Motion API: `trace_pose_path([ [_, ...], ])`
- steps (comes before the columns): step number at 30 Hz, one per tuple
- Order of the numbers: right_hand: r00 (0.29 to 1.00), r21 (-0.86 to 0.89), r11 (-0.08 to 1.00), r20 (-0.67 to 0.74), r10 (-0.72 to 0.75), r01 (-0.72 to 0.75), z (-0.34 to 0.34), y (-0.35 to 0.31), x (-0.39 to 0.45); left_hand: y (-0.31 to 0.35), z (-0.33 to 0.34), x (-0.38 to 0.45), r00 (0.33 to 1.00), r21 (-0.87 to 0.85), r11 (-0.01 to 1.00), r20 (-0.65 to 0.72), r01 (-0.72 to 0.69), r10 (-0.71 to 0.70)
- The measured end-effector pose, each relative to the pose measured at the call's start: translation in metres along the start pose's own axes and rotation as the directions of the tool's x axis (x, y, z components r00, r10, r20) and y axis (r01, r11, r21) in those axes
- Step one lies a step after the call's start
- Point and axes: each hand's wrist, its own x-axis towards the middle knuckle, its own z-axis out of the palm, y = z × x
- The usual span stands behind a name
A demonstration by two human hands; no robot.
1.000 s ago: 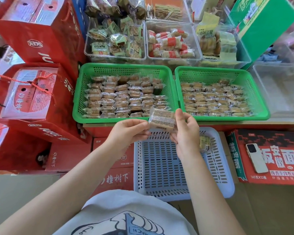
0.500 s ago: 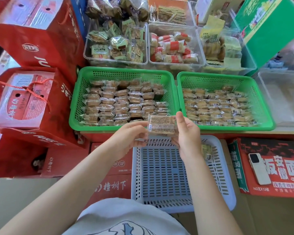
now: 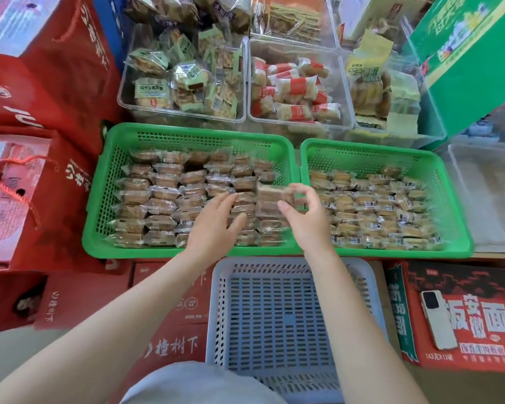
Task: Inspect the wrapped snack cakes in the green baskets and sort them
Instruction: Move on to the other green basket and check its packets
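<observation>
Two green baskets stand side by side. The left green basket (image 3: 99,199) holds rows of darker brown wrapped snack cakes (image 3: 161,205). The right green basket (image 3: 455,199) holds paler wrapped cakes (image 3: 385,211). My left hand (image 3: 216,225) reaches into the left basket, its fingers straight and resting on the cakes near the right end. My right hand (image 3: 303,217) hovers over the divide between the baskets and pinches one blurred wrapped cake (image 3: 270,192) between thumb and fingers, just above the left basket's right end.
A pale blue slotted basket (image 3: 274,316) lies below the green ones, close to my body. Clear bins of other packaged snacks (image 3: 187,83) stand behind. Red gift boxes (image 3: 41,185) crowd the left. A phone (image 3: 438,319) lies on a red carton at right.
Both hands moved forward from above the blue basket to over the green baskets. My left hand let go of the cake and now rests on the left basket's cakes; the right still holds it.
</observation>
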Motion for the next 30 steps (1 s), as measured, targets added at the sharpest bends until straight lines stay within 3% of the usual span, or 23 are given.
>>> trace_pose_path([
  [2, 0.996, -0.067, 0.997, -0.071, -0.054, 0.049, -0.004, -0.002, 0.026, -0.021, 0.013, 0.011, 0.992, 0.299, 0.950, 0.116, -0.085, 0.052],
  [5, 0.969, -0.340, 0.915, -0.033, -0.243, 0.218, 0.002, -0.001, 0.060, -0.036, 0.028, 0.011, 0.982, 0.429, 0.894, 0.183, -0.131, 0.056],
  [7, 0.923, -0.585, 0.735, 0.065, -0.379, 0.343, 0.010, 0.004, 0.078, -0.036, 0.031, 0.012, 0.982, 0.446, 0.885, 0.179, -0.134, 0.059],
  [9, 0.887, -0.734, 0.542, 0.182, -0.424, 0.409, 0.020, 0.009, 0.090, -0.036, 0.030, 0.015, 0.981, 0.461, 0.879, 0.189, -0.124, 0.039],
  [11, 0.868, -0.774, 0.440, 0.278, -0.411, 0.456, 0.031, 0.017, 0.098, -0.036, 0.032, 0.017, 0.980, 0.463, 0.879, 0.199, -0.111, 0.018],
  [14, 0.857, -0.788, 0.369, 0.365, -0.364, 0.492, 0.042, 0.033, 0.109, -0.034, 0.032, 0.016, 0.979, 0.469, 0.877, 0.203, -0.104, 0.007],
  [19, 0.879, -0.833, 0.297, 0.398, -0.261, 0.466, 0.048, 0.025, 0.121, -0.034, 0.031, 0.017, 0.978, 0.478, 0.871, 0.209, -0.108, 0.006],
  [23, 0.883, -0.868, 0.165, 0.450, -0.135, 0.468, 0.053, 0.001, 0.123, -0.034, 0.031, 0.016, 0.979, 0.478, 0.872, 0.204, -0.109, 0.011],
  [28, 0.890, -0.874, 0.172, 0.455, -0.045, 0.455, 0.051, -0.008, 0.120, -0.034, 0.032, 0.016, 0.979, 0.470, 0.876, 0.201, -0.107, 0.011],
  [30, 0.902, -0.878, 0.207, 0.416, -0.113, 0.431, 0.049, -0.009, 0.128, -0.034, 0.032, 0.015, 0.979, 0.473, 0.874, 0.205, -0.108, 0.010],
])
